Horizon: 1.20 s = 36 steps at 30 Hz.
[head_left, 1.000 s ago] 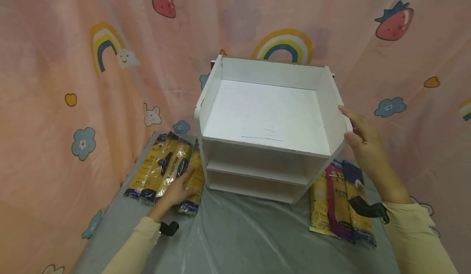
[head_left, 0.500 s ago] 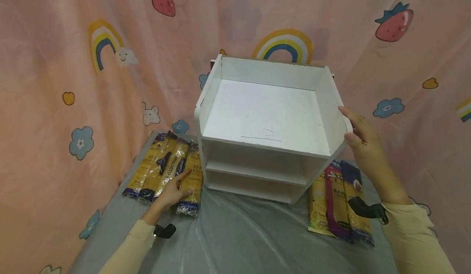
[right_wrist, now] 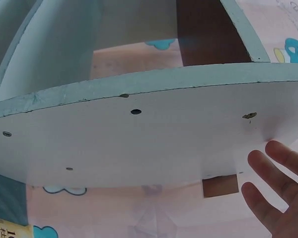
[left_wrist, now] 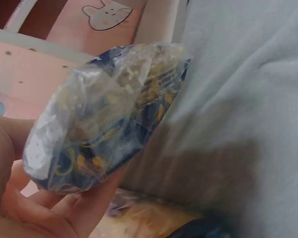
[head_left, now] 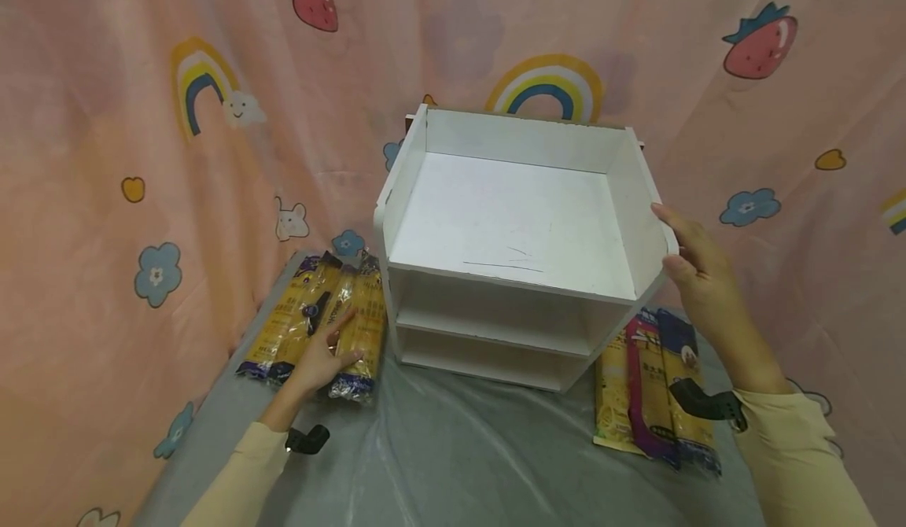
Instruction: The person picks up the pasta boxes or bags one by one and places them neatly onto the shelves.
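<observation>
Fingers and thumb of the left hand curled around the near end of one yellow pasta packet, the rightmost of a row lying on the grey plastic-covered table, just left of a white three-tier shelf unit. The left wrist view showed the packet's crimped clear end held in that hand. The right hand lay flat and relaxed against the unit's right side panel, holding nothing. More packets, yellow with one magenta, lay on the table right of the unit.

To lift well, the grip probably wanted to sit further along the packet, since long brittle pasta held by one end could sag or snap; the right hand steadying the light unit looked sensible.

Packet labels carried dark blue panels with print too small and blurred to read.
</observation>
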### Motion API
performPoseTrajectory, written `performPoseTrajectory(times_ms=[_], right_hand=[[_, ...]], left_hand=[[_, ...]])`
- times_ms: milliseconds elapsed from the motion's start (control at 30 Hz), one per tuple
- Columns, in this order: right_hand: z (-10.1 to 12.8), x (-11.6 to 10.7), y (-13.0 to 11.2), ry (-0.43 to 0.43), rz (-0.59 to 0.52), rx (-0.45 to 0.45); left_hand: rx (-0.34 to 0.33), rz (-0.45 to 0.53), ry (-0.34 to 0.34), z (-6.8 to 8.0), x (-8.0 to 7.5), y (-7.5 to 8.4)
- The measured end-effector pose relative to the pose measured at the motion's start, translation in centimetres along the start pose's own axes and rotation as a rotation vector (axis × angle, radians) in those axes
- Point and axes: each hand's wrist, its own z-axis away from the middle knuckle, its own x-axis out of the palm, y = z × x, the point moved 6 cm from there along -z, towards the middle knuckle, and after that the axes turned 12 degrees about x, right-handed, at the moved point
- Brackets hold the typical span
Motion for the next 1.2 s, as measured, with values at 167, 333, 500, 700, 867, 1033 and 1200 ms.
performPoseTrajectory(times_ms=[167, 333, 500, 700, 867, 1033, 1200], right_hand=[[0.0, 0.0, 0.0, 0.008, 0.003, -0.005], [0.1, -0.1, -0.1, 0.011, -0.001, -0.031], [0.1, -0.1, -0.1, 0.010, 0.001, -0.024], [0.1, -0.1, -0.1, 0.003, 0.015, -0.005], [0.0, -0.1, 0.0, 0.007, 0.017, -0.012], [0.1, 0.0, -0.1, 0.002, 0.012, -0.017], [0.0, 0.0, -0.2, 0.006, 0.004, -0.019]], left_hand=[[0.056, -0.023, 0.014, -0.1, -1.2, 1.4], [0.100, -0.025, 0.029, -0.4, -2.2, 2.8], [0.176, -0.034, 0.063, -1.0, -3.3, 4.6], [0.182, 0.046, 0.068, -1.6, -4.5, 6.0], [0.158, -0.027, 0.066, -1.9, -6.0, 7.7], [0.094, -0.083, 0.075, -2.2, -7.4, 9.4], [0.098, 0.001, 0.084, -2.7, -8.4, 11.5]])
